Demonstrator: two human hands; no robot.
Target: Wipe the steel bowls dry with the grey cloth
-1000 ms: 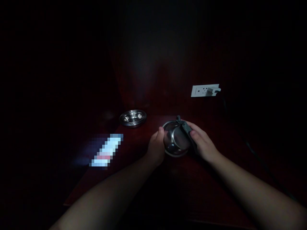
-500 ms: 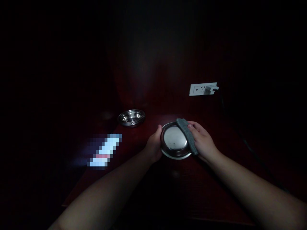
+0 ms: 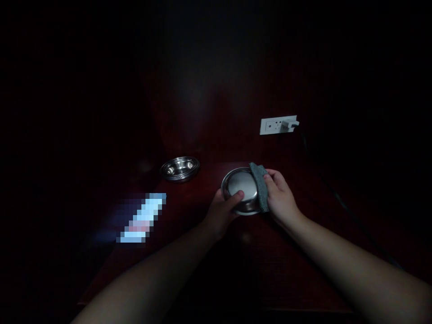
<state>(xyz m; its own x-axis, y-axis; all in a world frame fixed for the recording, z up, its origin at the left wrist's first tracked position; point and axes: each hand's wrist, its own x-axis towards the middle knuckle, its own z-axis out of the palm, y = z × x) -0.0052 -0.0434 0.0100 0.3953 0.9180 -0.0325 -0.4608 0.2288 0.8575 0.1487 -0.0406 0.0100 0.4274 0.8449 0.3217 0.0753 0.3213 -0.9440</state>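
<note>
A shiny metal bowl (image 3: 242,182) is held up in front of me, its underside facing me. My left hand (image 3: 221,212) grips its left side, with the thumb lying across the base and the fingers hidden behind. A grey-green cloth (image 3: 259,188) is folded over the bowl's right rim. Pinching that cloth against the rim is my right hand (image 3: 280,195), thumb in front and the other fingers mostly behind.
Several nested metal bowls (image 3: 180,169) stand at the back left of the dark red table (image 3: 189,198). A bright pixelated patch (image 3: 143,218) covers something at the left. A white wall socket (image 3: 278,125) holds a plug, and a dark cable (image 3: 340,200) runs down on the right.
My left thumb has moved from the bowl's rim onto its base. The bowl has turned a little in my hands, and the view has shifted slightly.
</note>
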